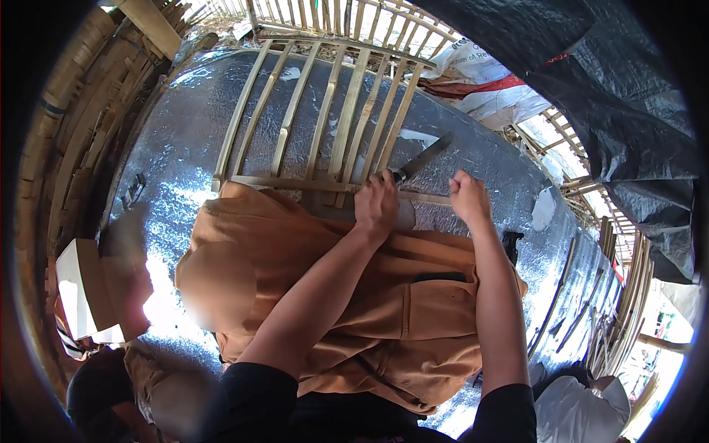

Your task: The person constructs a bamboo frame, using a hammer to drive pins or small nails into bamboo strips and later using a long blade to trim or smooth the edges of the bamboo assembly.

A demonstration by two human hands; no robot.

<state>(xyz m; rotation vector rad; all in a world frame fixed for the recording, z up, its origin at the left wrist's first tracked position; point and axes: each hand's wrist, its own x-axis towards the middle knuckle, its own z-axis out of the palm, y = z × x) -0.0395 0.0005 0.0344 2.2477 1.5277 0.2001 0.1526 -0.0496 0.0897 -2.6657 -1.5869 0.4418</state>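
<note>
A frame of pale bamboo slats [347, 111] lies before me, its near ends meeting a bamboo crosspiece [288, 182]. My left hand [377, 201] is closed round the crosspiece by the rightmost slats. Touching its fingers is the dark handle of a knife [428, 159], whose blade points to the far right; I cannot tell whether the hand grips it too. My right hand [471, 198] is closed at the right end of the same strip, mostly hiding that end. Brown cloth [347, 295] with a pocket lies over my lap, below both hands.
A shiny silver sheet [185, 140] covers the ground. Stacked bamboo [81, 148] lines the left, near an open cardboard box [81, 288]. Black plastic sheeting [605, 96] hangs at the upper right. Thin dark sticks [580, 317] lie at right. Parts of other people show at the lower corners.
</note>
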